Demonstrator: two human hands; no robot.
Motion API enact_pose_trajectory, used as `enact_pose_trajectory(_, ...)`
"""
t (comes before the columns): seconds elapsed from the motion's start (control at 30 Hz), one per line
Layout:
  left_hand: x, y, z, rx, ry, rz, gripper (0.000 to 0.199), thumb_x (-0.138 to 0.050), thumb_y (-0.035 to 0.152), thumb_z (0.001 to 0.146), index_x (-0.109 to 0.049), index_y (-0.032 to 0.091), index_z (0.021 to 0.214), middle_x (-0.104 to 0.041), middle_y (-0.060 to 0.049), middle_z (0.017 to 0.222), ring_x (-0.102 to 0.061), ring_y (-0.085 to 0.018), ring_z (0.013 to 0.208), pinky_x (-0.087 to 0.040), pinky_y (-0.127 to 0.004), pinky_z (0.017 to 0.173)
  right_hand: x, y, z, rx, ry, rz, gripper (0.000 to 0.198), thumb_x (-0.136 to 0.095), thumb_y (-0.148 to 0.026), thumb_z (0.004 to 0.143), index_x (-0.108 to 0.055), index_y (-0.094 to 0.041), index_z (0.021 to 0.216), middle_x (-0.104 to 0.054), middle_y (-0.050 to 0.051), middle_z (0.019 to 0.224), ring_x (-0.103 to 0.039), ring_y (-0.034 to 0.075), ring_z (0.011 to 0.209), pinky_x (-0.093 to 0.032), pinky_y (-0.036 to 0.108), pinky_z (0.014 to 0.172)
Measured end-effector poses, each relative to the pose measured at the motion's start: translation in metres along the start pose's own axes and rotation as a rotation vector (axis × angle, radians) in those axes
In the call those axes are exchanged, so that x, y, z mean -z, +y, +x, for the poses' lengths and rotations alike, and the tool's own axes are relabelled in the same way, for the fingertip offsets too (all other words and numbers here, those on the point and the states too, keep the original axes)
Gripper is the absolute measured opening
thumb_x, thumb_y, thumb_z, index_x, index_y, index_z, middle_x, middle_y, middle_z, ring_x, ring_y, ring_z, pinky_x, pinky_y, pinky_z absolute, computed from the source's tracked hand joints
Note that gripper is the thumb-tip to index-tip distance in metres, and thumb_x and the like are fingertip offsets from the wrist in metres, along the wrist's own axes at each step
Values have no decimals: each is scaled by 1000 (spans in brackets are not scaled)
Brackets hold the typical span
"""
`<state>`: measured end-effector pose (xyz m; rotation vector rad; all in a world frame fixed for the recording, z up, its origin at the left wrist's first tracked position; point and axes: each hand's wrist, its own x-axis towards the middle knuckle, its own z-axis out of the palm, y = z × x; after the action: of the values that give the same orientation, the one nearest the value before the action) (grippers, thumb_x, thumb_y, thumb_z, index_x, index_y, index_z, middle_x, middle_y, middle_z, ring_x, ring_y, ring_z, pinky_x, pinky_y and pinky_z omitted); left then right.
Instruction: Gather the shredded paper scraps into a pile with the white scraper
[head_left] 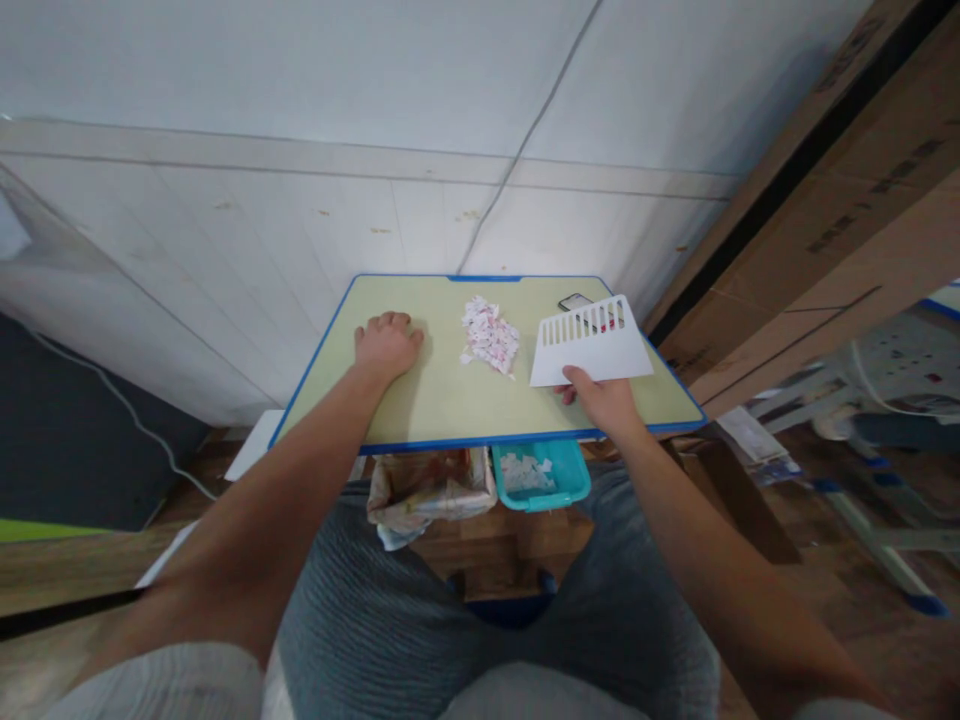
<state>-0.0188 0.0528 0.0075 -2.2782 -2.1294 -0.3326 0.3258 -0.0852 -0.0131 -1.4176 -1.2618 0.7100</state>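
Scraps of paper [490,336], white with pink marks, lie in one loose pile near the middle of the tabletop [442,400], a little toward its far edge. Going from the left: my left hand [386,343] rests knuckles up on the bare surface, fingers curled under, holding nothing that I can see. It sits just left of the pile, apart from it, with a strip of bare surface between.

Past the pile, to its right, my right hand [604,398] pinches the near edge of a white slotted card [592,345], a flat trapezoid scraper with a row of slits along its far side. So that grip is closed on the card, thumb on top. The card's long axis runs roughly left to right across the surface, its left corner pointing at the pile and lying near it, not touching. The pile therefore lies to the left and slightly beyond the right grip. I judge the two hands about equally close to the scraps, one on each side.

Behind the card a dark phone [574,301] lies by the far right corner.

Below the near edge, a crumpled bag [420,495] hangs open on the left; I cannot tell its contents. Beside it, touching or nearly so, a teal bin [559,478] holds more white scraps.
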Motion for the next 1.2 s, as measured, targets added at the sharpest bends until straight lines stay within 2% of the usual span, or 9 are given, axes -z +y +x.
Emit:
enact_pose_trajectory(0.13,-4,-3,-17,30,22,-35,63,-41,46,116,-65,16,166,-58,-20,177,-51,-43,163,-43,-65,132,-6,3,1,6,31,29,37,-76,-63,84,-68,-27,78,-79,6,67,-70,24,54,-64,40,65)
enact_pose_trajectory(0.27,-5,-1,-17,37,43,-33,62,-43,47,115,-66,17,164,-61,-19,175,-52,-42,161,-44,-63,131,-22,6,24,13,82,53,41,-71,-66,86,-68,-26,85,-81,8,72,-71,23,55,-64,38,61)
enact_pose_trajectory(0.47,0,3,-19,41,28,-32,63,-42,47,115,-65,16,165,-59,-19,176,-49,-42,163,-42,-65,132,-34,10,49,24,91,45,33,-72,-57,87,-68,-25,92,-81,6,72,-68,21,52,-60,34,57)
enact_pose_trajectory(0.7,1,4,-20,42,29,-32,64,-41,46,115,-63,17,167,-55,-21,180,-47,-43,166,-40,-67,134,-32,9,46,26,76,26,31,-70,-54,92,-71,-23,100,-85,8,81,-66,20,51,-60,33,55)
enact_pose_trajectory(0.87,-1,-1,-19,25,9,-27,65,-40,52,117,-65,19,168,-53,-17,182,-44,-41,169,-39,-65,136,-31,7,47,10,58,-8,27,-73,-52,92,-69,-25,92,-84,7,78,-64,19,49,-62,36,58)
enact_pose_trajectory(1.07,-2,-6,-18,30,-83,-10,75,-36,56,117,-51,19,180,-41,-18,191,-36,-42,176,-33,-69,141,-16,5,37,-10,70,-51,28,-74,-54,91,-68,-26,94,-83,8,81,-59,19,50,-58,35,55)
enact_pose_trajectory(1.2,-3,-6,-29,1,-156,0,82,-31,65,117,-41,22,187,-32,-16,195,-29,-44,180,-28,-72,142,-7,4,17,-5,79,-61,30,-72,-57,89,-69,-27,87,-81,8,77,-61,21,52,-64,41,63)
